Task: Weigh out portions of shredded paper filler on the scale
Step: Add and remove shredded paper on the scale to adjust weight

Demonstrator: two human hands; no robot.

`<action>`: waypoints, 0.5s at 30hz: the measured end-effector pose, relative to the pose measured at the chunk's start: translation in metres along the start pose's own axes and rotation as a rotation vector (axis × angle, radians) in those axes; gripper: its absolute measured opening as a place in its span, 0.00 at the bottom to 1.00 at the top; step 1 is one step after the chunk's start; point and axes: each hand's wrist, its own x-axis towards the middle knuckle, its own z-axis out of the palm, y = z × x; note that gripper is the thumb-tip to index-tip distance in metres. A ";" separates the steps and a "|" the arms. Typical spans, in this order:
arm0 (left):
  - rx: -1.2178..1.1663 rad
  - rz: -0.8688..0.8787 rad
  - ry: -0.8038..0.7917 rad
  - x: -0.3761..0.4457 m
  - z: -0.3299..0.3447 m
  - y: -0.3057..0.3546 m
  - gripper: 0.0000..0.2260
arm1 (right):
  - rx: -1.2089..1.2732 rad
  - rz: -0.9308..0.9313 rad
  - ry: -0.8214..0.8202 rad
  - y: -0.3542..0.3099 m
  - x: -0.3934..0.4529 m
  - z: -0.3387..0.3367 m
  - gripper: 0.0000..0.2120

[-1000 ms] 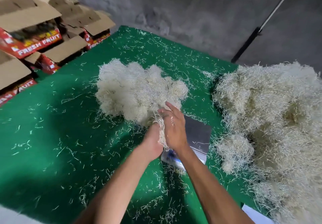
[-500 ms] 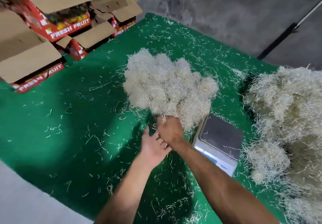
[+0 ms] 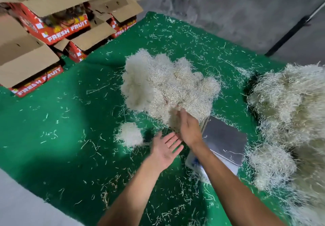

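On the green mat (image 3: 52,120), the right hand (image 3: 190,130) grips a paper bundle (image 3: 167,86) at twelve o'clock, while the left hand (image 3: 164,149) is spread wide, palm up.

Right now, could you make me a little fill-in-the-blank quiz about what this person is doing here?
1. The right hand holds a big clump of shredded paper above the ____ mat.
2. The scale platform has ____ resting on it.
3. The left hand is ____, palm up.
4. The red boxes read "FRESH ____".

Missing: green; nothing; open; FRUIT
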 end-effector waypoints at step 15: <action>0.651 -0.118 -0.313 0.057 0.165 -0.252 0.25 | -0.747 0.469 0.225 0.256 -0.062 -0.275 0.36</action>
